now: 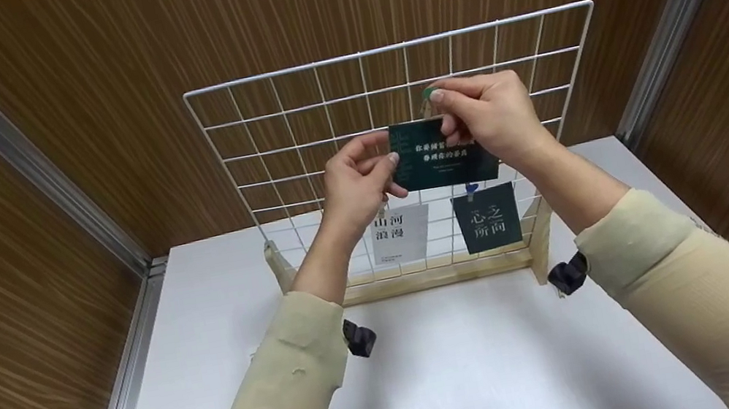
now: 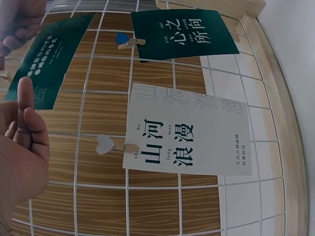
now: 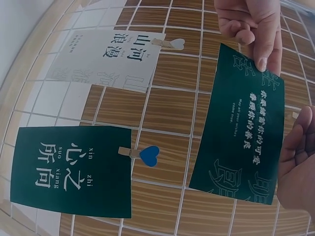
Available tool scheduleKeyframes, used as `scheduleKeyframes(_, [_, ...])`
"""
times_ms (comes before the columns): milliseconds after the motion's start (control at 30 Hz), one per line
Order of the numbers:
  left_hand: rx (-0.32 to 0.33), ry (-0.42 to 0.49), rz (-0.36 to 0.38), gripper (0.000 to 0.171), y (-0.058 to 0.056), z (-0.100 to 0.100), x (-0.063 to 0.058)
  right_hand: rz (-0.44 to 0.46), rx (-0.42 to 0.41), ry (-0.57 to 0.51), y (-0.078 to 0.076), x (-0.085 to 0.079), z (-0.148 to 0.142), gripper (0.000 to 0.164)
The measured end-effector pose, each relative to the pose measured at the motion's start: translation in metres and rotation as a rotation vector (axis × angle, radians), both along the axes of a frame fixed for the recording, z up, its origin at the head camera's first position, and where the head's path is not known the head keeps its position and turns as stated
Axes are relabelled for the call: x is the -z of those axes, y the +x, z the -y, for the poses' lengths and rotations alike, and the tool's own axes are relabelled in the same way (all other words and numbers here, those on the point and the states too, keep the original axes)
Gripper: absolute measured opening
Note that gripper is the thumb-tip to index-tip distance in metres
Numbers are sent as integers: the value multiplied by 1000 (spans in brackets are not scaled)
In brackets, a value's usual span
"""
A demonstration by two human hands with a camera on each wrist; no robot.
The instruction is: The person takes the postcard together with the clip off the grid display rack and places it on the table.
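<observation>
A dark green card (image 1: 448, 172) with white lettering is held lengthwise in front of the upper part of a white wire grid (image 1: 311, 65). My left hand (image 1: 353, 180) pinches its left end between thumb and fingers. At its top edge, my right hand (image 1: 501, 115) pinches a small wooden clothespin with a green tip (image 1: 429, 93), the other fingers overlapping the card. Below, a white card (image 2: 197, 132) hangs from the grid by a clothespin with a white heart (image 2: 104, 144). Beside it hangs another green card (image 3: 74, 172), under a clothespin with a blue heart (image 3: 149, 156).
The grid stands upright in a wooden base (image 1: 436, 277) on a white table (image 1: 465, 365). Wood-grain panels (image 1: 87, 51) close in the back and both sides, with metal strips at the corners. Dark wrist cameras (image 1: 359, 338) sit at both sleeves.
</observation>
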State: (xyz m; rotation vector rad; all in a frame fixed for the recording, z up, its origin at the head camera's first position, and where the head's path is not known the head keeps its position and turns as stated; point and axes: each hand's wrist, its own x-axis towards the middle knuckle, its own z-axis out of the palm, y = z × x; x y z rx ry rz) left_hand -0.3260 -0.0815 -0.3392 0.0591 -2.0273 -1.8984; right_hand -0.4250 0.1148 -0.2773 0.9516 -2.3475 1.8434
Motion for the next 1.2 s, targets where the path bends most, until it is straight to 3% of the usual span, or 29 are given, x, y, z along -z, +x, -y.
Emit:
scheduleKeyframes(533, [-24, 18, -30, 33, 16, 5, 10, 24, -35, -50, 1, 1, -9, 29])
scheduleKeyframes(1200, [-46, 18, -33, 32, 30, 7, 10, 4, -76, -72, 2, 2, -14, 28])
